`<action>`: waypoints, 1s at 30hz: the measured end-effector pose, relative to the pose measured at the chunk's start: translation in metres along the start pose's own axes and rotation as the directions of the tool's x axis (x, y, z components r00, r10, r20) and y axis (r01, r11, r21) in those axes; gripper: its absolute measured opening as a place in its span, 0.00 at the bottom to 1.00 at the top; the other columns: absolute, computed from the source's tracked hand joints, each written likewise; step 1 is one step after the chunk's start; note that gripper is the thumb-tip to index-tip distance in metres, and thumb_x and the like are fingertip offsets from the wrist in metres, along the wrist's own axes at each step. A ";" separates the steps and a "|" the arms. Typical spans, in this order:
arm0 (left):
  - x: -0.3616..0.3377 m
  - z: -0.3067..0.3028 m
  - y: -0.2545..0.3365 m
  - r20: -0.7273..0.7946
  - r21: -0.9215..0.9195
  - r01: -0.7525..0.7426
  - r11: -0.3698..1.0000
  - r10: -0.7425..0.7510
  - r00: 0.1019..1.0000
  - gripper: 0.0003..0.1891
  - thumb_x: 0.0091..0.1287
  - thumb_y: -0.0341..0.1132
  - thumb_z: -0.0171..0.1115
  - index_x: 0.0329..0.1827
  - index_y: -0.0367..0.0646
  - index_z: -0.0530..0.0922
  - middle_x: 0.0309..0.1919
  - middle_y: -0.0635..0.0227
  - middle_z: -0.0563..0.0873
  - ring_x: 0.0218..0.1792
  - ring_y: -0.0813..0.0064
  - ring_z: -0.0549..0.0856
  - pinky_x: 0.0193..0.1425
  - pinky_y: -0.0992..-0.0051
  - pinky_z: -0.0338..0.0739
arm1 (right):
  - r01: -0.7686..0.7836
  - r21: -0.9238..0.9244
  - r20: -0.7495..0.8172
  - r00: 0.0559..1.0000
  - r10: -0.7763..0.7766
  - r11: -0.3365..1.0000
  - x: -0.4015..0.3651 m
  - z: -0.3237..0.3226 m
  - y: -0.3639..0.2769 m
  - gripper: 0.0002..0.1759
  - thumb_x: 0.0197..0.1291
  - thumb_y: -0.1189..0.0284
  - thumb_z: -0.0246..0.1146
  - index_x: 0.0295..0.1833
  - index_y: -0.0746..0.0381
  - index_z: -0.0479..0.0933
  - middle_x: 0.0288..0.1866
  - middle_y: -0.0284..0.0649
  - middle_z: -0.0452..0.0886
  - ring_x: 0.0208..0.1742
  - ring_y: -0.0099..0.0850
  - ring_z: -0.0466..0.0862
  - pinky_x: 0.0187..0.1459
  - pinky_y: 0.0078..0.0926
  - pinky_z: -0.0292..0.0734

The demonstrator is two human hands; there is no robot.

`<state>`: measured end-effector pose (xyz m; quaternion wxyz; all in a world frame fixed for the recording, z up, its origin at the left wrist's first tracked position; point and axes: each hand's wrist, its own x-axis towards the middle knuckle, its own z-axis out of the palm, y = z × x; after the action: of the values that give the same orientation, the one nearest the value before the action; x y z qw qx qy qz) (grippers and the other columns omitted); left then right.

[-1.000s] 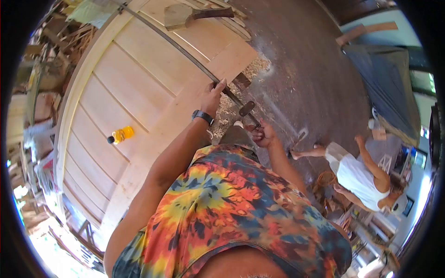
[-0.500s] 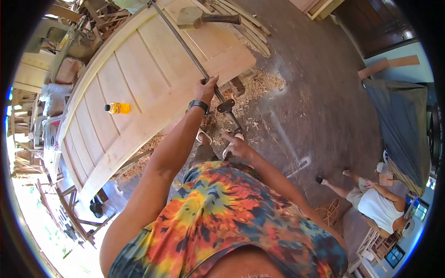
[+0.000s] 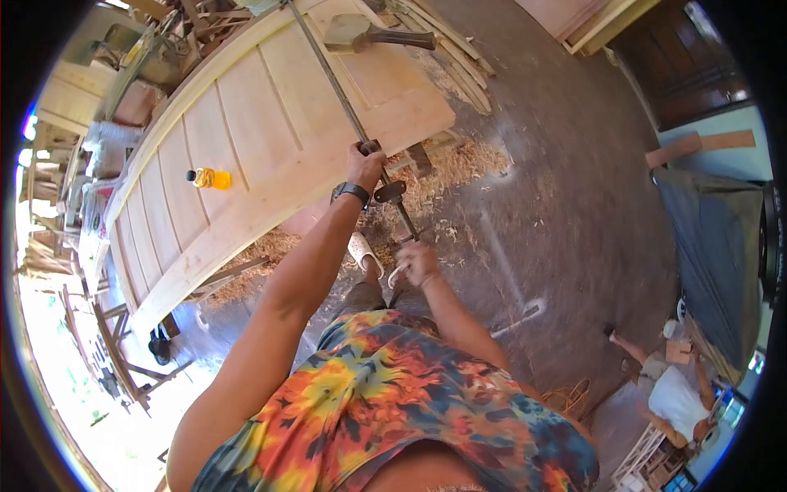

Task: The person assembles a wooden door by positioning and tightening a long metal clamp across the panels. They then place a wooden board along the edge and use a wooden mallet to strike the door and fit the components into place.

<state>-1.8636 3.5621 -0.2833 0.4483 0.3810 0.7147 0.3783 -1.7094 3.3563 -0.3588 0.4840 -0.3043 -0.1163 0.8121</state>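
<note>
Bottle [image 3: 204, 177] w/ yellow liq. [image 3: 220, 179] on panel [image 3: 254, 139], L hand [image 3: 366, 164] round clamp [image 3: 345, 107], R hand [image 3: 419, 262] at its end, grip unclear

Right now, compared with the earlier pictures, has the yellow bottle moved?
No. Judged against the grooves of the wooden panel, the yellow bottle sits in the same spot; both shift together in the picture as the view changes.

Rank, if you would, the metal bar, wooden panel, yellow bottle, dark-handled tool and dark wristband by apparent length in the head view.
1. Wooden panel
2. Metal bar
3. Dark-handled tool
Not ranked, both smallest: yellow bottle and dark wristband look alike, and the wristband seems nearer the camera.
</note>
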 end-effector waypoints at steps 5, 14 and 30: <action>-0.007 0.000 0.006 -0.065 0.055 -0.049 0.997 0.053 0.996 0.26 0.49 0.31 0.67 0.51 0.31 0.70 0.33 0.60 0.81 0.32 0.66 0.81 0.38 0.68 0.78 | 0.196 0.122 0.083 0.975 -0.207 0.973 -0.051 0.065 -0.133 0.31 0.49 0.84 0.57 0.64 0.63 0.74 0.66 0.43 0.77 0.20 0.22 0.72 0.23 0.18 0.67; 0.005 0.003 -0.009 -0.079 -0.067 -0.043 0.997 0.037 0.996 0.24 0.48 0.32 0.67 0.48 0.30 0.72 0.34 0.58 0.81 0.38 0.64 0.82 0.43 0.66 0.78 | -0.100 -0.140 -0.077 0.993 0.090 0.985 0.004 -0.004 -0.025 0.46 0.47 0.86 0.52 0.78 0.57 0.57 0.71 0.32 0.72 0.23 0.17 0.68 0.26 0.14 0.65; -0.003 0.006 -0.002 -0.070 0.111 0.066 0.992 -0.059 0.996 0.26 0.51 0.35 0.65 0.54 0.31 0.73 0.40 0.52 0.85 0.43 0.58 0.85 0.50 0.65 0.78 | 0.157 -0.287 -0.077 0.980 -0.186 0.945 -0.041 0.038 -0.111 0.41 0.49 0.84 0.55 0.75 0.64 0.62 0.77 0.39 0.65 0.25 0.19 0.73 0.25 0.22 0.69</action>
<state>-1.8574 3.5601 -0.2863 0.4134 0.3703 0.7612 0.3354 -1.6393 3.3806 -0.2592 0.5105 -0.3997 -0.2307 0.7256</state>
